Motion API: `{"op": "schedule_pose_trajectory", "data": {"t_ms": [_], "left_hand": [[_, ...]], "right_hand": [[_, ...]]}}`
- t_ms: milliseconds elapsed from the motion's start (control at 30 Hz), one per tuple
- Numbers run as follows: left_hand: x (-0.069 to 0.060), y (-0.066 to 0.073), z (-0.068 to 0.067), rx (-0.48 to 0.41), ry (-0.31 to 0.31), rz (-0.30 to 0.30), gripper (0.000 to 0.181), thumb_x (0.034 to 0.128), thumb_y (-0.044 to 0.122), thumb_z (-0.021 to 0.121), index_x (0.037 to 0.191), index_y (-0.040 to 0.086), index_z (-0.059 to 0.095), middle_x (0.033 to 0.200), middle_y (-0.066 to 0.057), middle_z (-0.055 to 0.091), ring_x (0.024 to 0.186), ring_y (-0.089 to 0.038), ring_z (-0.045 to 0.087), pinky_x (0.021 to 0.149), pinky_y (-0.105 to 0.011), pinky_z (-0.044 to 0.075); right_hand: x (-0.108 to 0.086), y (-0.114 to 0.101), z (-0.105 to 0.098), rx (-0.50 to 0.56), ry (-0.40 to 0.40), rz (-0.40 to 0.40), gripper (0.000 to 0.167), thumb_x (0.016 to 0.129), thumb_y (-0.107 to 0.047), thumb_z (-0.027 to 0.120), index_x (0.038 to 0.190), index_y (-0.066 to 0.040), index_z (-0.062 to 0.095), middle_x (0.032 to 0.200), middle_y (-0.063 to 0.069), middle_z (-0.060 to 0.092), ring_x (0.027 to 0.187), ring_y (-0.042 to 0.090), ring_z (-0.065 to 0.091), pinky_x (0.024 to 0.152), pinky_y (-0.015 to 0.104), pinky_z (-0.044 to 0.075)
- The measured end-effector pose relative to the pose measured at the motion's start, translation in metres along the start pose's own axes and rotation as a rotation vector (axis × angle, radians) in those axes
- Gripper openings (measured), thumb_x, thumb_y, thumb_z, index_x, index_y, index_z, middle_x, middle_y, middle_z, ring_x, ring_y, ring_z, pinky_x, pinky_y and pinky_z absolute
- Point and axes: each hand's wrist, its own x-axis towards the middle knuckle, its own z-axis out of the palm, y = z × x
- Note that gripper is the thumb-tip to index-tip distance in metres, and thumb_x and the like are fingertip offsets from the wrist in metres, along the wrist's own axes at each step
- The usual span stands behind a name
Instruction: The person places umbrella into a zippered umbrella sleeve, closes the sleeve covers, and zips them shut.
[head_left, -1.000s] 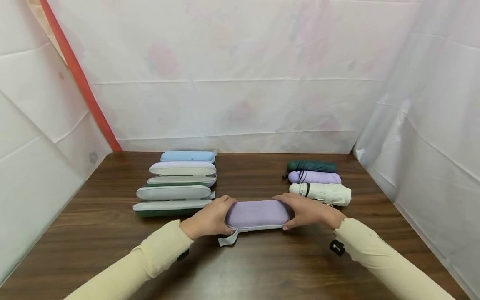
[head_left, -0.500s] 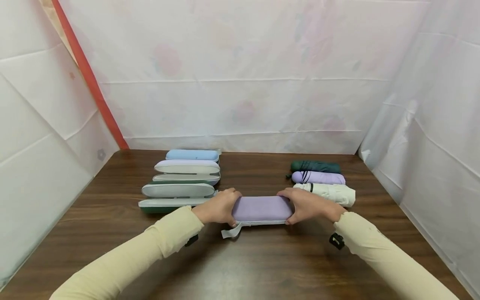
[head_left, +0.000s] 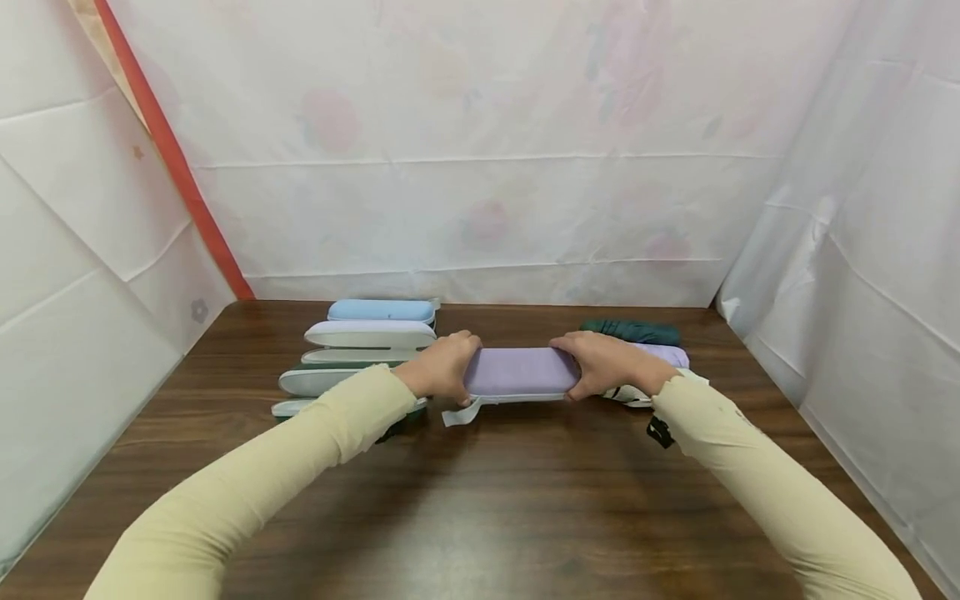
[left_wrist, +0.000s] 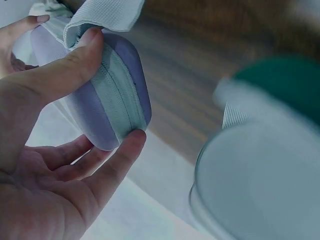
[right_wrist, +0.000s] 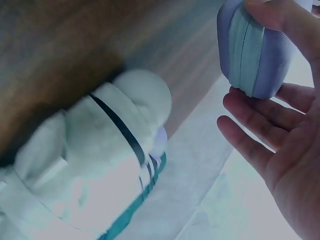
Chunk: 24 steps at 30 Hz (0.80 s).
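Left hand [head_left: 442, 367] and right hand [head_left: 611, 365], fingers gripping its ends, have shifted the lilac case [head_left: 521, 372] toward 12 o'clock, between other cases [head_left: 371, 337] at 9 and umbrellas [head_left: 637, 332] at 3.

Left hand [left_wrist: 45, 192] grips purple case [left_wrist: 91, 117] near pale strap [left_wrist: 112, 14]; blurred green case [left_wrist: 287, 82] at right.

On my remote feed, bare table [head_left: 480, 517] gives passage on the near side of the gripped purple case [head_left: 521, 372]. Beyond the grip, a lane extends to the curtain [head_left: 480, 217]. The open green case [head_left: 318, 382] obstructs the outer side of the left hand [head_left: 441, 368]; the white umbrella [right_wrist: 90, 160] obstructs that of the right hand [head_left: 611, 364].
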Motion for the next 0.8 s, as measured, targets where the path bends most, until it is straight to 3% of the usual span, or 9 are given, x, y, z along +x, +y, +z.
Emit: {"op": "schedule_pose_trajectory", "data": {"t_ms": [300, 533, 800], "left_hand": [[0.023, -0.014, -0.008, 0.034, 0.027, -0.060, 0.061, 0.0586, 0.008, 0.088, 0.109, -0.005, 0.055, 0.102, -0.015, 0.056, 0.091, -0.030, 0.057, 0.080, -0.038, 0.048], [0.047, -0.021, -0.011, 0.087, 0.075, -0.156, 0.062, 0.0588, 0.008, 0.086, 0.113, 0.001, 0.057, 0.107, -0.011, 0.059, 0.094, -0.031, 0.059, 0.081, -0.044, 0.048], [0.065, -0.029, -0.012, 0.075, 0.075, -0.245, 0.061, 0.0637, 0.003, 0.082, 0.119, 0.003, 0.055, 0.115, -0.012, 0.057, 0.103, -0.031, 0.057, 0.085, -0.044, 0.046]], "right_hand": [[0.024, 0.012, -0.011, -0.032, 0.014, 0.069, 0.076, 0.074, -0.024, 0.080, 0.136, 0.005, 0.045, 0.121, 0.016, 0.057, 0.102, 0.026, 0.056, 0.085, 0.042, 0.046], [0.039, 0.029, -0.010, -0.032, 0.118, 0.080, 0.068, 0.071, -0.017, 0.082, 0.128, 0.004, 0.051, 0.110, 0.016, 0.061, 0.095, 0.029, 0.060, 0.080, 0.044, 0.048], [0.050, 0.040, 0.006, 0.063, 0.211, 0.166, 0.073, 0.075, -0.007, 0.075, 0.139, 0.006, 0.041, 0.126, 0.022, 0.055, 0.110, 0.034, 0.055, 0.088, 0.046, 0.045]]}}
